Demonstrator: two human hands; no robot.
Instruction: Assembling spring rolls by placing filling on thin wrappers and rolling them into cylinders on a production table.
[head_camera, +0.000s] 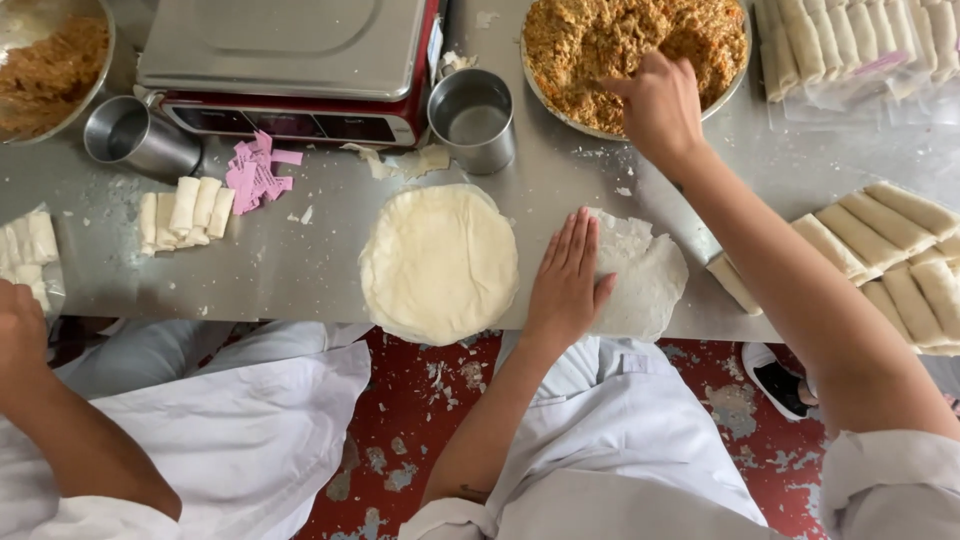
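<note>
My left hand (567, 280) lies flat, fingers together, on the left edge of a thin single wrapper sheet (645, 275) spread on the steel table. My right hand (655, 105) reaches far forward into a round metal bowl (735, 85) of orange-brown shredded filling (610, 40), its fingers pinched in the filling. A round stack of pale wrapper sheets (438, 262) sits just left of my left hand.
A metal cup (472, 118) stands behind the stack, beside a red scale with a steel top (285, 60). Finished rolls (880, 250) lie at right and in bags at far right. A co-worker's arm (60, 420), another cup (135, 135), small rolls (185, 210) and pink paper slips (255, 172) are at left.
</note>
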